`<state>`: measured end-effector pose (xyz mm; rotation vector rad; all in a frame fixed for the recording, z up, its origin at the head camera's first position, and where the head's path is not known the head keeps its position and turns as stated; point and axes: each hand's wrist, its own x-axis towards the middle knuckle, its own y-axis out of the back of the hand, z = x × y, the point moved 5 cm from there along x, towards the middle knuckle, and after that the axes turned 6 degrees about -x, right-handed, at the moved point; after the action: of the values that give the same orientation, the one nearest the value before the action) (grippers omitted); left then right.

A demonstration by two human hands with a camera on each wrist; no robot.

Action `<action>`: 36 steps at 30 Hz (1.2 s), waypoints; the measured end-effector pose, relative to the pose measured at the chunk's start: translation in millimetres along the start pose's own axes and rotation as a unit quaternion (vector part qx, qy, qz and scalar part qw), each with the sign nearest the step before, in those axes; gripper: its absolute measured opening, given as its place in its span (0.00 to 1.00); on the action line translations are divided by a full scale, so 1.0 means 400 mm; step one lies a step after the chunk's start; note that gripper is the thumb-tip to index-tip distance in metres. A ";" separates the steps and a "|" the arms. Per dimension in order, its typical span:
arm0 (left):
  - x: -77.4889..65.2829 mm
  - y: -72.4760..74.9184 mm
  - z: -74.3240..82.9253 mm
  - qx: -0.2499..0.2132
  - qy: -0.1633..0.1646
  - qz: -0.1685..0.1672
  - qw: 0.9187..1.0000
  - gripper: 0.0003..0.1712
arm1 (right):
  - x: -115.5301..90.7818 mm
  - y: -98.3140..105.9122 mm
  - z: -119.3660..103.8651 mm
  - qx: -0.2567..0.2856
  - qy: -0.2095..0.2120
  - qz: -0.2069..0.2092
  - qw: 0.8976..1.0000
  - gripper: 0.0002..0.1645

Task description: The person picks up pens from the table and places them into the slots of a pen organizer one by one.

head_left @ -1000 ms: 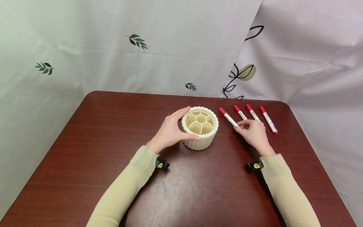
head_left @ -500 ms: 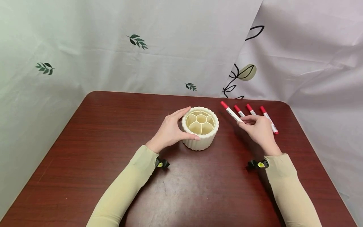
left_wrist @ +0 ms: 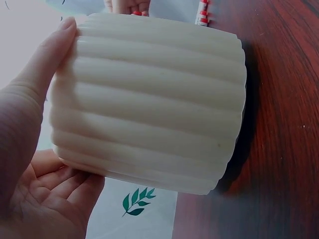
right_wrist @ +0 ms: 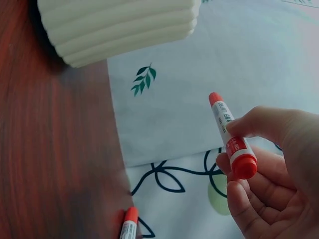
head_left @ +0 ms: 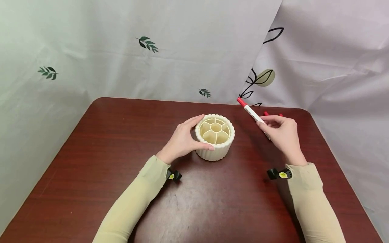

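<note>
A cream round pen holder point(head_left: 212, 153) with a scalloped rim and fluted wall stands upright on the table. Its inside is split into petal-like compartments around a centre ring, and no pens show in them. My left hand point(head_left: 182, 139) grips it from the left, thumb across the front and fingers round the back; the fluted wall point(left_wrist: 149, 99) fills the left wrist view. To the right of the holder, my right hand point(head_left: 282, 135) pinches a white marker point(head_left: 251, 112) with red ends between thumb and fingers. The marker is raised above the table, its cap tilted up towards the holder's side.
Behind my right hand lie more markers, mostly hidden; a red cap point(head_left: 266, 113) peeks out there. Another marker point(right_wrist: 128, 229) shows low in the right wrist view. The dark red wooden table point(head_left: 106, 141) backs onto a pale curtain point(head_left: 170, 67) with leaf prints.
My right hand has lifted the marker off the table, moving it up and slightly right, with its cap end rising. My left hand and the pen holder have stayed in place.
</note>
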<state>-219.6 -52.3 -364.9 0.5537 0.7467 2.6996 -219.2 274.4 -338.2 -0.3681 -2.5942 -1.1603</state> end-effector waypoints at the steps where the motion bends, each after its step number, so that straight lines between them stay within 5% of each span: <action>1: 0.000 0.000 0.000 0.000 0.000 0.000 1.000 0.66 | 0.001 0.002 -0.003 0.004 0.001 0.002 1.000 0.13; 16: 0.000 0.001 0.000 -0.002 -0.001 0.001 1.000 0.66 | 0.002 0.002 -0.019 0.062 0.003 0.007 0.998 0.15; 23: 0.000 0.002 0.003 -0.002 -0.001 0.000 1.000 0.66 | -0.015 0.027 -0.100 0.106 0.006 0.014 0.994 0.14; 30: -0.001 0.002 0.003 0.003 0.003 -0.002 1.000 0.66 | 0.009 0.022 -0.082 0.131 -0.002 0.027 0.991 0.15; 36: 0.000 0.002 0.001 0.002 0.001 -0.001 1.000 0.66 | 0.010 0.047 -0.154 0.176 0.013 0.059 0.983 0.14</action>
<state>-219.6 -52.9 -364.0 0.5503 0.7540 2.6973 -207.6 240.5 -284.7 -0.4175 -2.6433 -0.6459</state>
